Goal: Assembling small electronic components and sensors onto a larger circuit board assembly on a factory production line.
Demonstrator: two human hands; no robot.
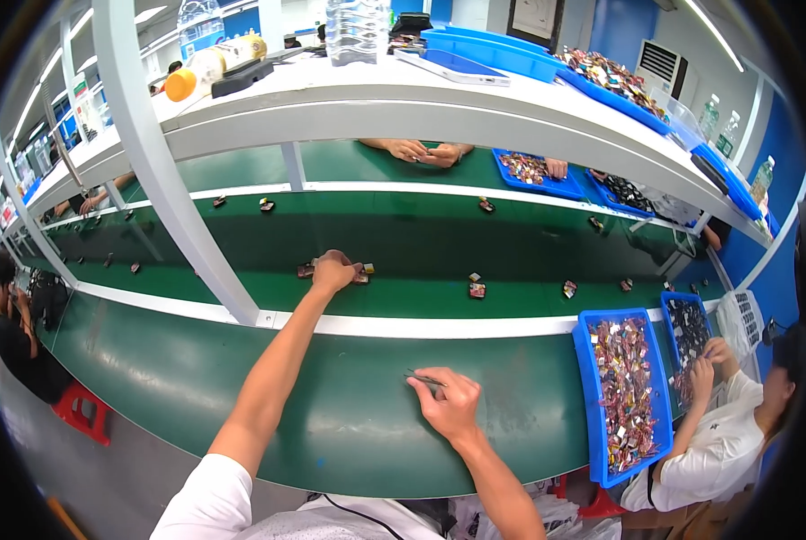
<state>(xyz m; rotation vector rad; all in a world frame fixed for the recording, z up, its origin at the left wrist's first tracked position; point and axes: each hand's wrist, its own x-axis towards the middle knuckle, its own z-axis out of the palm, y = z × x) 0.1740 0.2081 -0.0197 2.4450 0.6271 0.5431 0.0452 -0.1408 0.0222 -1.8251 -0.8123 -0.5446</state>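
My left hand (333, 270) reaches far forward onto the green conveyor belt (421, 243) and rests, fingers closed, on a small dark part (360, 274); a similar part (306, 270) lies just left of the hand. Whether it grips the part I cannot tell for sure. My right hand (448, 400) lies on the near green worktop (331, 414) and pinches thin metal tweezers (421, 379), their tip pointing left.
More small parts (477, 288) sit spaced along the belt. A blue tray (621, 396) full of small components stands at my right, beside a seated person's hands (704, 364). A white post (164, 162) rises at left. Bottles and blue trays fill the upper shelf (475, 94).
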